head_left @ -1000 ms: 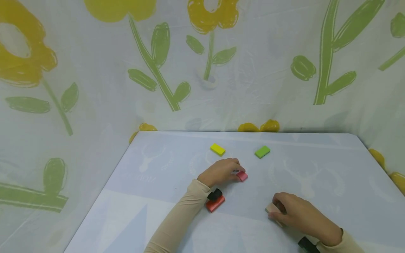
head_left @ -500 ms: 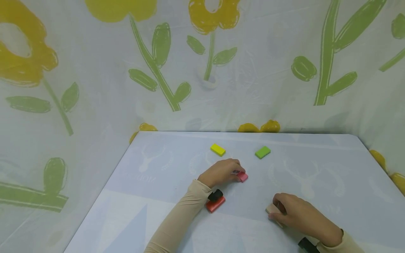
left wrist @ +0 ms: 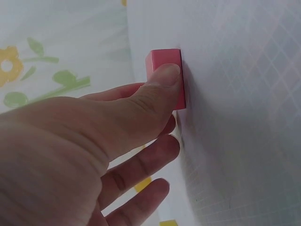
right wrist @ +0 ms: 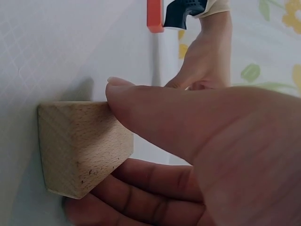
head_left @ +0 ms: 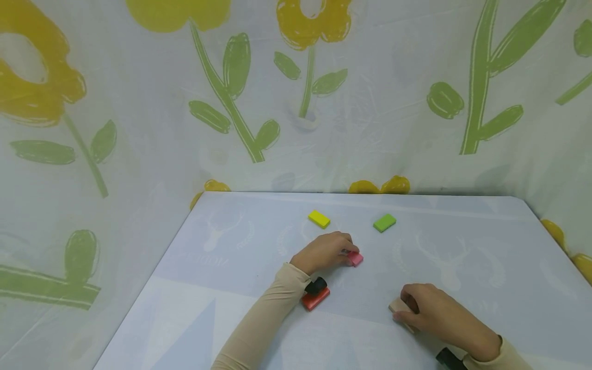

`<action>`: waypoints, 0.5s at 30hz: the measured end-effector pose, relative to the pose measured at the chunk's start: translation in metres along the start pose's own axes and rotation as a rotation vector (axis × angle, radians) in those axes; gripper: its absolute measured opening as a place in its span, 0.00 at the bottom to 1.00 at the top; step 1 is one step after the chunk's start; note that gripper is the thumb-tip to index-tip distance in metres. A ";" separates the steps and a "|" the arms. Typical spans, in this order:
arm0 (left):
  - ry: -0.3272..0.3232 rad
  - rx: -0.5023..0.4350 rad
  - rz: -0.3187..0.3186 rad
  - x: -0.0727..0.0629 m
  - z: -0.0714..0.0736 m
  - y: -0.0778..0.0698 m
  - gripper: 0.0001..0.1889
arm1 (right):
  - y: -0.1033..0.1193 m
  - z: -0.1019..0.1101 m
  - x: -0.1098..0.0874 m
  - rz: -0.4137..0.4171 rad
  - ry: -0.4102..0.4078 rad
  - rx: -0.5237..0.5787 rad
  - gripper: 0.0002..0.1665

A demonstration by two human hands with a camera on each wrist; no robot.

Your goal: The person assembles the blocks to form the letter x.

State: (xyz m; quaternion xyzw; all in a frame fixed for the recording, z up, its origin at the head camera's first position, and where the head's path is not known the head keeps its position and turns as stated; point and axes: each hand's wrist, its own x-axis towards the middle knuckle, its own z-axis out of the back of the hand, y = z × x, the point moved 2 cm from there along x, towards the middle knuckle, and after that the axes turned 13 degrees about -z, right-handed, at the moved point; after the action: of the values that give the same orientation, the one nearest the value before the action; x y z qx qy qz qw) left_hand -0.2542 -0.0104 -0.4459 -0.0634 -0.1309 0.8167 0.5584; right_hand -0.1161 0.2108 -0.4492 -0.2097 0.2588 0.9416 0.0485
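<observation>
Head view: over the last second almost nothing has changed – the scene sits a touch further right in the picture, and both hands keep the same grips on their blocks. That suggests the handling is at a pause.

Pale cloth [head_left: 379, 77] printed with big yellow flowers and green leaves hangs behind and to both sides. Before it lies a pale blue-grey counter [head_left: 268, 210] with faint white deer heads and angular shapes.

Two forearms in beige sleeves [head_left: 259, 324] reach in from the near edge, each with a black wrist device [head_left: 317, 285]. The left hand [head_left: 324, 252] pinches a pink block between thumb and forefinger, its other fingers free and spread. The right hand [head_left: 441, 316], nearer the viewer, grips a wooden block, thumb on one edge, fingers along the opposite side.

Small blocks come last. The wooden block [right wrist: 89, 141] and the pink block [left wrist: 163, 56] both appear to rest on the counter. A red block [head_left: 318, 298] lies partly hidden beneath the left wrist; whether the device touches it, I cannot tell. Towards the far edge – well apart – lie a yellow block [head_left: 319, 219] and, right of it, a green block [head_left: 385, 223].
</observation>
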 end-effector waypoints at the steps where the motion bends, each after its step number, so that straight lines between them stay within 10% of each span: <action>1: 0.001 0.000 0.001 0.000 0.000 0.000 0.15 | 0.000 0.000 0.000 -0.002 0.004 0.007 0.16; 15: 0.003 0.013 0.008 0.000 0.000 0.001 0.17 | 0.003 0.000 -0.001 0.005 -0.028 0.007 0.13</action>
State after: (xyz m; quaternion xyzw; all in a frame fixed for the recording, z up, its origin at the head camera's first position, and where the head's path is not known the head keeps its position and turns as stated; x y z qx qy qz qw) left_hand -0.2552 -0.0107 -0.4467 -0.0615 -0.1242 0.8197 0.5558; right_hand -0.1162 0.2082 -0.4471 -0.1957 0.2619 0.9437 0.0507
